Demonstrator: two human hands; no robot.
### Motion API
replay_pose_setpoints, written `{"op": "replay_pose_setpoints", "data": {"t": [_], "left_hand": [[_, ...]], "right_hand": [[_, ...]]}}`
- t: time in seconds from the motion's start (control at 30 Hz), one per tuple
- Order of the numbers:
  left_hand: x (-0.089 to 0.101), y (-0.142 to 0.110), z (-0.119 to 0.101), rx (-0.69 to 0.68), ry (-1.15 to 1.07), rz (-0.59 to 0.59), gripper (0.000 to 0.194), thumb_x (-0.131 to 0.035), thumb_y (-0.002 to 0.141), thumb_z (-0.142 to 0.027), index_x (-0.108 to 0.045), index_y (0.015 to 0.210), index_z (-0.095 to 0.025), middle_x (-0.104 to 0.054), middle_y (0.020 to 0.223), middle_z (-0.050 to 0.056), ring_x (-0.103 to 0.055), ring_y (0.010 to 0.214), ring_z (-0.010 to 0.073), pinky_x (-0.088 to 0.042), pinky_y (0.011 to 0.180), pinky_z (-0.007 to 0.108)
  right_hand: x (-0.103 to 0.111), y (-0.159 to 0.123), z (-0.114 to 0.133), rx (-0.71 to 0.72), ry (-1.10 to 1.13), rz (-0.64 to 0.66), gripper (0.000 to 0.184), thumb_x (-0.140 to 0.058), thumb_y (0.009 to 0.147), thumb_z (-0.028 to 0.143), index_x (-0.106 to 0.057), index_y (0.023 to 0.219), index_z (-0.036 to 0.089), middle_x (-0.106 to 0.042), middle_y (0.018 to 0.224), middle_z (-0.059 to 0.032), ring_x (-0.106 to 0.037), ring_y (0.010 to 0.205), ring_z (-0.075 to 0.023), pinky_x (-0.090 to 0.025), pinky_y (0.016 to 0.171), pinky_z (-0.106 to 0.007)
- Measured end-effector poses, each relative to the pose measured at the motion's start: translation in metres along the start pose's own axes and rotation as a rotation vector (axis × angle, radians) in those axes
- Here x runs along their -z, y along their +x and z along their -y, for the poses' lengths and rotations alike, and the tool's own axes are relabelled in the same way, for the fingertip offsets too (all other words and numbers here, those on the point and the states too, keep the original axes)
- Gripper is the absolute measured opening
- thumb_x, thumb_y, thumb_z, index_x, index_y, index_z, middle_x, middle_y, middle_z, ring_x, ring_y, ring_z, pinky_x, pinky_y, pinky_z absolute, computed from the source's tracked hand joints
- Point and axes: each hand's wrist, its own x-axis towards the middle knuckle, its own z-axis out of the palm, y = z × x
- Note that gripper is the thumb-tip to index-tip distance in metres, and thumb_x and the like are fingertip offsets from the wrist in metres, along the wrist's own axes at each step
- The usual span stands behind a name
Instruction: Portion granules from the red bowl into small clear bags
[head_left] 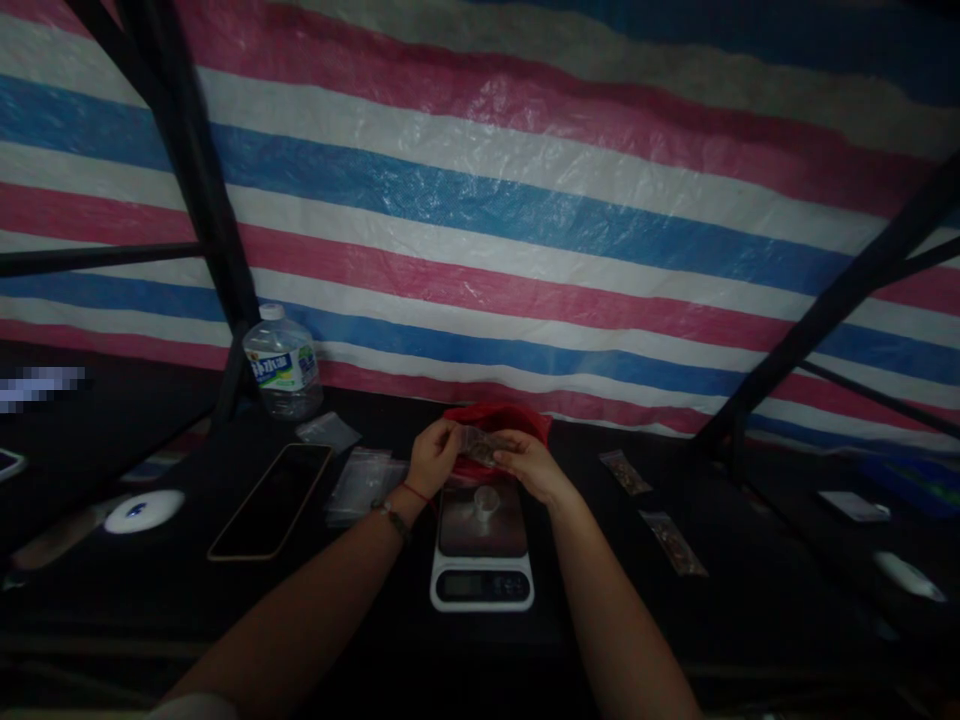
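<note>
Both my hands meet above a small white kitchen scale, pinching a little clear plastic bag with brownish contents between them. My left hand grips the bag's left end, and my right hand holds its right end. A small clear cup stands on the scale's dark plate, just under the bag. Behind my hands lies a red bag.
Left of the scale lie a stack of empty clear bags, a phone face up, a white round device and a water bottle. Two filled small bags lie to the right. A striped tarp hangs behind the dark table.
</note>
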Motion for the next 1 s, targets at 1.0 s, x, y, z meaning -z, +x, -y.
{"op": "replay_pose_setpoints", "data": {"t": [1.0], "left_hand": [[-0.003, 0.005, 0.026, -0.149, 0.314, 0.074, 0.061, -0.046, 0.067, -0.003, -0.052, 0.127, -0.015, -0.052, 0.130, 0.013, -0.046, 0.124, 0.0267, -0.036, 0.109, 0.047]], "right_hand": [[-0.010, 0.044, 0.025, 0.438, -1.023, -0.161, 0.035, -0.055, 0.076, 0.010, -0.069, 0.106, 0.020, -0.070, 0.107, -0.0076, -0.063, 0.101, -0.0225, -0.047, 0.094, -0.040]]}}
